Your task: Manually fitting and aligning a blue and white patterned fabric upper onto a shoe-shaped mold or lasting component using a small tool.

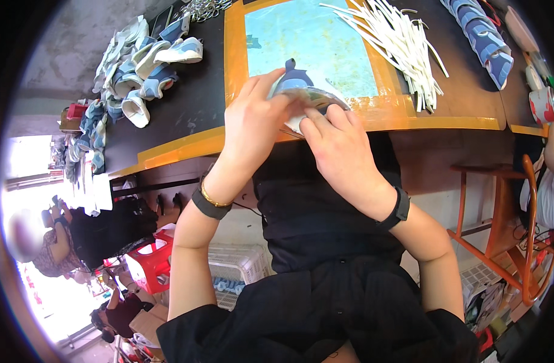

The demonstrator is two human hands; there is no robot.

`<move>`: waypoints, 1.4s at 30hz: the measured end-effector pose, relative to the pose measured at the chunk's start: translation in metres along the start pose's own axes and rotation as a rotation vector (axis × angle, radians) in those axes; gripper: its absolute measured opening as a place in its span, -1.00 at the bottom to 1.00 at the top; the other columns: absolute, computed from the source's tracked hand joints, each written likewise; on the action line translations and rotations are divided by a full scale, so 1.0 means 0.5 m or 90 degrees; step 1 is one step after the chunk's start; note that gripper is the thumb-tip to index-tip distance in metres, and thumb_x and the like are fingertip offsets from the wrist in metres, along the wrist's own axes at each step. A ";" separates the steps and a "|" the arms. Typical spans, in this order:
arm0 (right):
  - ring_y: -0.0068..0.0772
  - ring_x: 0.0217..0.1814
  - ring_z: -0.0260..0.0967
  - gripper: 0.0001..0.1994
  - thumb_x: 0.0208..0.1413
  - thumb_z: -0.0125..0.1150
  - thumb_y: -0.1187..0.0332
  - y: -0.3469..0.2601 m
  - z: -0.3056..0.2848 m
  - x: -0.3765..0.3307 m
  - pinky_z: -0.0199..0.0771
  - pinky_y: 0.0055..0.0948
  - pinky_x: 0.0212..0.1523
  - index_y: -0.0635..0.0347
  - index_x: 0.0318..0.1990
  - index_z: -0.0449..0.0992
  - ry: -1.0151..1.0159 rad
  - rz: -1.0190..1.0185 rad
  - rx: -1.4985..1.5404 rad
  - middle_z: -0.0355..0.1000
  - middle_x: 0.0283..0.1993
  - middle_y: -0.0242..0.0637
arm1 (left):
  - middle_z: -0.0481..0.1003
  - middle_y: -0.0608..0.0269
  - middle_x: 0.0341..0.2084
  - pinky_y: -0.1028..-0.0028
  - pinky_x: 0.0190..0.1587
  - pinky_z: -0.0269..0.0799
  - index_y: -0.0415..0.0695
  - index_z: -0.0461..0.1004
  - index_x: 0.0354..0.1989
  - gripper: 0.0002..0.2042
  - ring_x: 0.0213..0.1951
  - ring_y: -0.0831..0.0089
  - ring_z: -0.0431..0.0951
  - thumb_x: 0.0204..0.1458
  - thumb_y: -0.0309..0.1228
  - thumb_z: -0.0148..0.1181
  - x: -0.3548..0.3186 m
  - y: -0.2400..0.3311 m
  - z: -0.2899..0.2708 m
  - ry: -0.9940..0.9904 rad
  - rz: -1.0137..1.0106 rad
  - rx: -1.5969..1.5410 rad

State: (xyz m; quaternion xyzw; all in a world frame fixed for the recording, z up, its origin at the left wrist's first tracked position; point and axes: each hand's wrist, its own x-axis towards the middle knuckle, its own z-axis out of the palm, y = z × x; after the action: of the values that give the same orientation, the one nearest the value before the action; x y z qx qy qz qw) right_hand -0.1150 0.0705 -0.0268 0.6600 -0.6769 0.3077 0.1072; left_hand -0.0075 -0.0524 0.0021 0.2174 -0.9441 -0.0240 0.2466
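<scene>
Steadily: left hand (253,115) and right hand (339,136) both gripping blue-and-white shoe upper (297,77); best keep it evenly taut.

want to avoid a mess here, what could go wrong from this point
The blue-and-white shoe piece is close to the table's near edge, so it might drop if the left hand and right hand loosen. The white strips lie in a loose heap and could scatter if brushed.
</scene>
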 end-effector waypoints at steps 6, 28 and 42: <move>-0.30 -0.23 0.25 -0.81 -0.17 0.11 0.54 0.003 -0.008 0.005 0.28 -0.36 -0.19 0.21 -0.31 0.38 -0.050 0.008 0.029 0.44 -0.10 -0.31 | 0.45 0.19 -0.01 0.38 -0.17 0.48 -0.15 0.58 -0.41 -0.85 -0.03 0.22 0.48 -0.24 -0.56 0.28 0.020 0.002 -0.018 -0.021 0.072 0.059; -0.36 -0.18 0.26 -0.82 -0.15 0.09 0.49 0.002 -0.007 0.007 0.25 -0.41 -0.14 0.19 -0.31 0.37 -0.070 -0.018 -0.029 0.40 0.08 -0.21 | 0.48 0.00 -0.26 0.28 -0.34 0.48 -0.28 0.48 -0.42 -0.89 -0.42 0.05 0.54 -0.09 -0.50 0.16 0.036 -0.023 -0.008 -0.154 -0.002 -0.127; -0.38 -0.21 0.25 -0.83 -0.18 0.10 0.48 0.019 -0.033 -0.010 0.29 -0.43 -0.12 0.21 -0.34 0.39 -0.079 -0.068 0.038 0.40 0.07 -0.32 | 0.52 0.22 -0.17 0.34 -0.46 0.47 -0.16 0.47 -0.48 -0.89 -0.45 0.19 0.57 -0.13 -0.41 0.23 0.004 0.044 -0.032 -0.160 -0.068 0.060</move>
State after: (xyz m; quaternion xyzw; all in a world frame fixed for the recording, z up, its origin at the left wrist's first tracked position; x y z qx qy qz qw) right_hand -0.1278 0.0836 -0.0190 0.7160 -0.6365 0.2798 0.0618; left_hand -0.0103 -0.0326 0.0202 0.2744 -0.9546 -0.0195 0.1143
